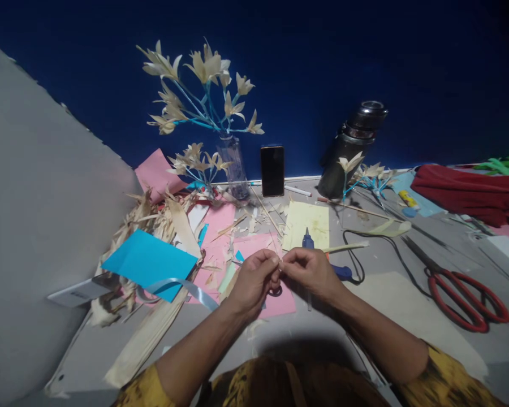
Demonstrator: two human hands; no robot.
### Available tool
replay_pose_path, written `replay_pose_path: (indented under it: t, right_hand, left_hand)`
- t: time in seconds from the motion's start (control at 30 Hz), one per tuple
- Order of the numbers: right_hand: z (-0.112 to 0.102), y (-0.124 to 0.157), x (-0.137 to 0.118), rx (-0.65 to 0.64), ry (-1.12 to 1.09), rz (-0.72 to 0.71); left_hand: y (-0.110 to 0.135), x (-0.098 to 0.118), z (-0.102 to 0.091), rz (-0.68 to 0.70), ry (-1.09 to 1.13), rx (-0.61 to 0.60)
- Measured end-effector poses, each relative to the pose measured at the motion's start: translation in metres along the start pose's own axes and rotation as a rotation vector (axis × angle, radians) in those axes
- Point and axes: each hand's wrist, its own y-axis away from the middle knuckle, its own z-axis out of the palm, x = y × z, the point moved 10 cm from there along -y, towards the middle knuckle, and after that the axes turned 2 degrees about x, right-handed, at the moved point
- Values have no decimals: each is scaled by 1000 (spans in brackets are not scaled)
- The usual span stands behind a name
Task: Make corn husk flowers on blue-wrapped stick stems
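Note:
My left hand and my right hand meet at the fingertips over a pink sheet. Both are closed in a pinch. Whatever lies between the fingers is too small to name; a thin strand seems to rise from it. Just behind my right hand lies a blue glue gun, its nozzle pointing away, partly hidden by the hand. A yellow sheet is under its tip. Dark finger loops, perhaps of small scissors, show below my left fingers.
Dried husks, a blue sheet and a ribbon lie left. Behind stand a glass vase of husk flowers, a phone and a flask. Red-handled scissors and a cord lie right.

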Motion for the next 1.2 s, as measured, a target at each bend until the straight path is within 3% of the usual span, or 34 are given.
replay_pose_path:
  t: [0.17,0.33,0.63,0.83,0.97,1.2]
  right_hand:
    - [0,0,-2,17,91,-14]
    - [-4,0,5,35,64,26]
    - [6,3,5,-53,-6,55]
    - [9,3,12,-102,-82,130]
    - [13,5,17,-145,-163,182]
    - [12,2,16,-147,-372,191]
  left_hand:
    - [3,18,-14,215,-241,106]
    - [17,41,-3,454,-560,92]
    - [17,53,-3,484,-728,140]
    - [7,39,-13,306,-543,139]
    - [6,44,-19,333,-503,178]
    - [7,40,-12,304,-396,99]
